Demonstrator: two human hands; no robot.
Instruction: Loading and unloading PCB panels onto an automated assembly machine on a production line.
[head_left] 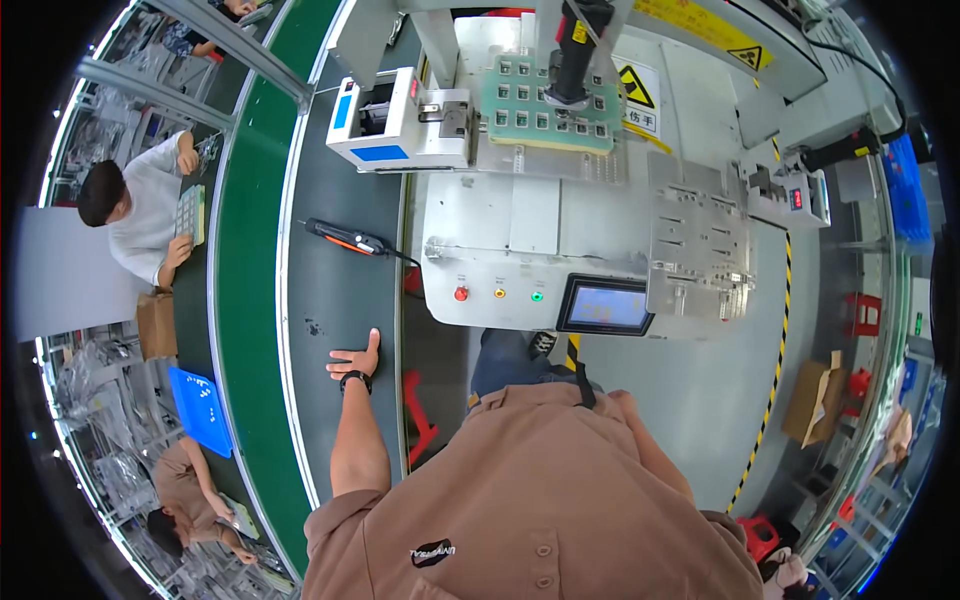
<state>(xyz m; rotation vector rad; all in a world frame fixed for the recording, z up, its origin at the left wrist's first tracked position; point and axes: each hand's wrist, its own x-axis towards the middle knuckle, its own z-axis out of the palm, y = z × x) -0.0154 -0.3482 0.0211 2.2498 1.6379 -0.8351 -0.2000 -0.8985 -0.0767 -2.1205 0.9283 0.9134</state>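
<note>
My left hand [355, 357] rests on the dark grey bench top [335, 290], fingers spread and holding nothing, a black band at its wrist. Only a small part of my right hand [624, 402] shows beside my hip; its fingers are hidden. Ahead of the left hand lies a black and orange electric screwdriver [345, 237] with its cable running toward the machine [540, 215]. On the machine, a light green panel [550, 105] with several square openings sits in a fixture under a black upright driver [580, 60]. A clear fixture plate [700, 240] to the right holds no panel.
Red, yellow and green buttons [499, 293] and a touch screen [605, 306] line the machine's front. White screw feeders [380, 125] flank it. Across the green conveyor [250, 200] a co-worker [140, 210] holds a panel; another works below a blue tray [200, 410]. A cardboard box [812, 400] stands right.
</note>
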